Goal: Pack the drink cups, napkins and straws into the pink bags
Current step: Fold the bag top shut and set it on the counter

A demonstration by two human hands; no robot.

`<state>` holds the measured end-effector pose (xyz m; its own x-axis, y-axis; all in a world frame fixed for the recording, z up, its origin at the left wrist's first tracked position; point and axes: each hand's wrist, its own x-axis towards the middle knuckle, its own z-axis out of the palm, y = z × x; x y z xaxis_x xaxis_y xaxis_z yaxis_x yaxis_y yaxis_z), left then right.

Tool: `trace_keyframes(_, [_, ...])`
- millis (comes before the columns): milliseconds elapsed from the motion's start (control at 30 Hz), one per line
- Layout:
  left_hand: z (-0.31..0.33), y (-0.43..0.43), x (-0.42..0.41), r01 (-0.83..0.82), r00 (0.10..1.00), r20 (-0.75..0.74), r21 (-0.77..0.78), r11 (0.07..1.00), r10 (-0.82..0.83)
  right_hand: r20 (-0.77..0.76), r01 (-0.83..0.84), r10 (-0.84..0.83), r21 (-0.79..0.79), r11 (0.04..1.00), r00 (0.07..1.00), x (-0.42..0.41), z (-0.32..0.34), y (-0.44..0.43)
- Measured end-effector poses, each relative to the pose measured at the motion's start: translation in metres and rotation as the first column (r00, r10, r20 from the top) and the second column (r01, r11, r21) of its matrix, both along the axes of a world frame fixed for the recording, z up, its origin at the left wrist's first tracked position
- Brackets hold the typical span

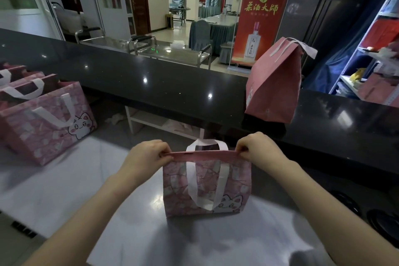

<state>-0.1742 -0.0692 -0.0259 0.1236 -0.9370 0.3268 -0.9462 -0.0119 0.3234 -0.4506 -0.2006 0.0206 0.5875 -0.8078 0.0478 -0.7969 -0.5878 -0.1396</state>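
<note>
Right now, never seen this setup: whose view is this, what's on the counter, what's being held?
There is no machine here. A camera worn on a person's head looks down at their two bare hands. The left hand and right hand each pinch one end of the folded-over top of a pink cat-print bag standing on the pale counter. More pink bags with white handles stand at the left. Another pink bag, its top folded shut, sits on the black ledge behind. No cups, napkins or straws show.

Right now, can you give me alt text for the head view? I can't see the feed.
Both hands, left hand and right hand, pinch the top edge of a pink cat-print bag shut on a pale worktop. More pink bags stand at left; another bag sits on the black counter.
</note>
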Motion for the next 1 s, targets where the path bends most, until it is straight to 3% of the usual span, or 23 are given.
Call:
trace_keyframes(200, [-0.004, 0.046, -0.004, -0.125, 0.991, -0.051, -0.094, 0.988, 0.121, 0.238, -0.043, 0.077, -0.146, 0.988, 0.968, 0.047, -0.032, 0.007])
trace_keyframes(333, [-0.009, 0.074, -0.016, -0.256, 0.956, -0.186, -0.151, 0.955, 0.227, 0.237, -0.141, 0.153, -0.067, 0.988, 0.959, 0.074, -0.052, 0.022])
trace_keyframes(533, [-0.034, 0.095, -0.053, -0.226, 0.87, -0.487, -0.257, 0.94, 0.076, 0.558, -0.254, 0.143, 0.127, 0.959, 0.817, 0.065, -0.092, 0.078])
trace_keyframes(633, [-0.056, 0.107, -0.053, -0.209, 0.803, -0.593, -0.181, 0.961, 0.063, 0.631, -0.308, 0.073, 0.272, 0.912, 0.773, 0.046, -0.123, 0.106])
trace_keyframes(833, [-0.1, 0.116, -0.043, -0.227, 0.757, -0.602, 0.124, 0.966, 0.255, 0.533, -0.312, 0.065, 0.389, 0.867, 0.844, 0.038, -0.162, 0.13])
trace_keyframes(1000, [-0.103, 0.115, -0.057, -0.252, 0.729, -0.634, 0.103, 0.962, 0.259, 0.586, -0.346, 0.084, 0.35, 0.87, 0.806, 0.053, -0.159, 0.137])
